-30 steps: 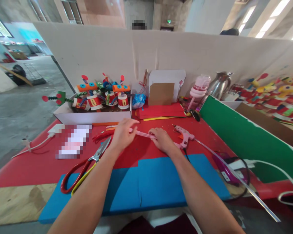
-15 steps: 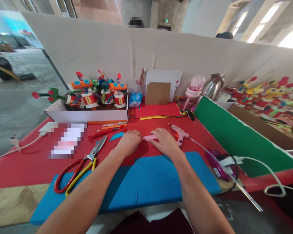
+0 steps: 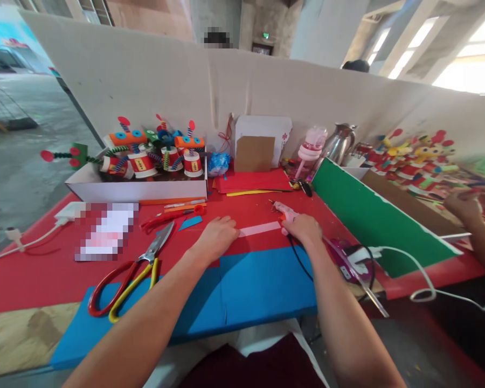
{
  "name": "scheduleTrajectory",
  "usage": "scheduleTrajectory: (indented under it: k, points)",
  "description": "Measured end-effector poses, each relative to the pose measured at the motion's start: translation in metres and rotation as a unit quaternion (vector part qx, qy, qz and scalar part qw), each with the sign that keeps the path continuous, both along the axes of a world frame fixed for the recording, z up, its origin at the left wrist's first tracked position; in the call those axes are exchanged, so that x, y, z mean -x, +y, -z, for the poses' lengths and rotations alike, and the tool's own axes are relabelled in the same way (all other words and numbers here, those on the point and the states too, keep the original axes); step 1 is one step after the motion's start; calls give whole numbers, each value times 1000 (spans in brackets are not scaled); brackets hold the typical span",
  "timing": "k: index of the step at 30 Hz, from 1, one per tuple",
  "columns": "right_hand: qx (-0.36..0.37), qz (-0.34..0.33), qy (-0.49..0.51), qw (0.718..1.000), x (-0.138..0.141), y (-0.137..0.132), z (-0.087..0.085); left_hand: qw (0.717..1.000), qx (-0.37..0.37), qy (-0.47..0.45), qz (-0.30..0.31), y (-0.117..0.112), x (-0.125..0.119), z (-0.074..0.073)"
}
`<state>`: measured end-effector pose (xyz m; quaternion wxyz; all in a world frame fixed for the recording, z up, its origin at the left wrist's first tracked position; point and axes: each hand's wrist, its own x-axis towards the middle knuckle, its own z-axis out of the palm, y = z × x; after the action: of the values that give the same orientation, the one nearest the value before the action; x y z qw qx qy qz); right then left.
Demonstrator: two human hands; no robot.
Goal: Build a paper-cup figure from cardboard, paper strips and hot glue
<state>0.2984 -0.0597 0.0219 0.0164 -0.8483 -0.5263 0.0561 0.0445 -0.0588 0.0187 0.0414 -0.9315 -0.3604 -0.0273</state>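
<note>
My left hand [image 3: 217, 236] rests on the red tabletop, its fingers closed on the left end of a flat pink strip [image 3: 261, 229]. The strip lies stretched out to the right across the red surface. My right hand [image 3: 305, 229] is wrapped round a pink hot glue gun [image 3: 286, 210], whose nozzle points to the far left. A clear glue stick [image 3: 358, 277] sticks out behind the gun. Blue foam sheeting [image 3: 267, 291] lies along the near edge, below both hands. Left of my left hand are large scissors [image 3: 145, 264] with one red and one yellow handle.
A white box [image 3: 137, 191] of paper-cup figures stands at the back left. Red sheets [image 3: 254, 182] lie at the back. A green-sided box [image 3: 372, 221] stands at the right, near a purple device [image 3: 347, 264] with cables. Another person's hands [image 3: 469, 205] are beyond it.
My right hand has left the pink strip, moved right and taken hold of the glue gun. More of the strip shows now. Another person's hands have come further into view at the right.
</note>
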Motion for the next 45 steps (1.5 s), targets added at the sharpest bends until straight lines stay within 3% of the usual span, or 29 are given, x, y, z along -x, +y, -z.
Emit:
scheduleTrajectory:
  k: [5, 9, 11, 13, 15, 17, 18, 19, 20, 22, 24, 27, 30, 31, 35, 37, 41, 42, 45]
  points:
    - [-20, 43, -5, 999, -6, 12, -8, 999, 4, -30, -21, 8, 8, 4]
    - [10, 41, -12, 999, -16, 14, -17, 998, 17, -47, -33, 12, 12, 7]
    - [4, 44, -11, 999, -10, 10, -20, 998, 18, -43, -33, 13, 12, 8]
    - [-54, 23, 9, 998, 10, 3, -18, 999, 18, -38, -32, 12, 11, 7]
    - [-137, -134, 76, 978, 38, -6, -8, 999, 21, -38, -28, 12, 11, 5]
    - [-140, -336, 154, 919, 63, -13, 5, 998, 36, -35, -23, 12, 13, 3]
    - [-117, -398, 161, 896, 71, -14, 11, 998, 45, -32, -21, 12, 15, 2]
    - [-94, -412, 148, 894, 74, -14, 14, 998, 51, -27, -22, 13, 17, 2]
    - [-84, -383, 116, 913, 74, -12, 16, 998, 54, -23, -26, 14, 19, 1]
    - [-123, -255, 42, 958, 65, -5, 13, 998, 48, -15, -44, 15, 21, 1]
    - [-172, -210, 29, 962, 55, 0, 6, 997, 34, -3, -66, 15, 22, 1]
    - [-156, -301, 114, 934, 56, -4, 5, 997, 33, 10, -70, 14, 21, -2]
    - [-57, -427, 134, 892, 65, -15, 17, 998, 54, 3, -44, 13, 24, -5]
    - [-53, -416, 106, 902, 67, -18, 21, 997, 63, 1, -38, 14, 25, -5]
    - [-111, -252, 3, 961, 64, -25, 20, 996, 57, 2, -71, 18, 33, -5]
    - [-120, -262, 28, 957, 62, -31, 16, 993, 33, 6, -109, 20, 35, -4]
    - [-39, -428, 121, 895, 62, -42, 20, 991, 15, 8, -135, 22, 35, -4]
    - [-40, -410, 102, 905, 61, -41, 22, 990, 17, 10, -136, 22, 34, -4]
    - [-96, -273, 40, 956, 60, -29, 22, 989, 30, 20, -142, 21, 34, -6]
